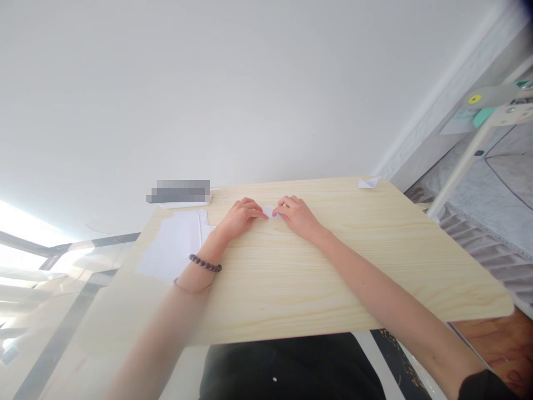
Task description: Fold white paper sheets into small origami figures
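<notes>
A small piece of white paper (pixel 268 211) lies on the pale wooden table (pixel 283 278), between my two hands. My left hand (pixel 244 216) pinches its left side, thumb and fingers pressed together at the edge. On the right side, my right hand (pixel 295 215) grips the paper with bent fingers. Parts of the paper are hidden under the fingers, so its full folded shape cannot be made out. A dark beaded bracelet (pixel 205 263) is around my left wrist.
Several white paper sheets (pixel 170 244) lie at the table's left, partly behind my left forearm. A folded paper piece (pixel 368 183) rests at the far right corner. A blurred-out device (pixel 181 194) stands at the back left. A white wall rises behind the table.
</notes>
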Available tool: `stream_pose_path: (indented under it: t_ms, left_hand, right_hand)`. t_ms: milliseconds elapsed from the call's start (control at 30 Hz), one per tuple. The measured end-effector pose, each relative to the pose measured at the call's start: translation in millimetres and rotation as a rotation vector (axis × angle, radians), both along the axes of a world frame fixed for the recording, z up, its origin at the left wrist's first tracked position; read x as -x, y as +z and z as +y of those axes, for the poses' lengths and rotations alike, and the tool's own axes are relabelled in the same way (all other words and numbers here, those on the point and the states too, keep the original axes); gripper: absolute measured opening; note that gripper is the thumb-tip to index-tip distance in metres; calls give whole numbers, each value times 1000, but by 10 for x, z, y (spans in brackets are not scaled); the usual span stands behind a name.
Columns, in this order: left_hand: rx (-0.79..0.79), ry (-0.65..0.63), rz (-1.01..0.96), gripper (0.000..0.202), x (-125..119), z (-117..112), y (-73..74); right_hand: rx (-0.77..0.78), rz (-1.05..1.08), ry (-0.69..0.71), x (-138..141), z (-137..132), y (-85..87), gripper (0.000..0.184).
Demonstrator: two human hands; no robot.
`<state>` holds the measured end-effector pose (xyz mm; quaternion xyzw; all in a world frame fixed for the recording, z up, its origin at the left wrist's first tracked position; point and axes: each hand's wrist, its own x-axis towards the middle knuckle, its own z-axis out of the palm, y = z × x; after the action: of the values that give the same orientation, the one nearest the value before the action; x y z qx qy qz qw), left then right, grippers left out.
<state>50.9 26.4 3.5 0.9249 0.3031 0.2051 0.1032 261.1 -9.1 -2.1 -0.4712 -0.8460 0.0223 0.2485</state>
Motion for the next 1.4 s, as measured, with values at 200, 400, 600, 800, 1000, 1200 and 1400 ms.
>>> stream_pose_path:
  t_ms: [200, 400, 600, 800, 1000, 1200, 1400]
  left_hand:
    - [-33, -9, 3, 32, -8, -12, -1]
    - [-63, 55, -16, 22, -30, -88, 44]
    - [56, 166, -100, 26, -83, -68, 12]
    - [120, 246, -119, 22, -156, -43, -53]
    - [114, 304, -134, 20, -201, -52, -75]
    - [121, 325, -99, 20, -210, -50, -74]
    - [129, 311, -97, 20, -192, -34, -76]
  right_hand:
    - [-29, -58, 60, -4, 4, -15, 28]
    - [-17, 44, 23, 52, -43, -22, 17]
    - [30, 146, -81, 142, -10, -56, 16]
    - [115, 226, -109, 131, 64, -110, 12]
    - [124, 226, -132, 133, 78, -113, 11]
    - [161, 239, -174, 157, 96, -107, 9]
    - [247, 300, -147, 101, 85, -54, 7]
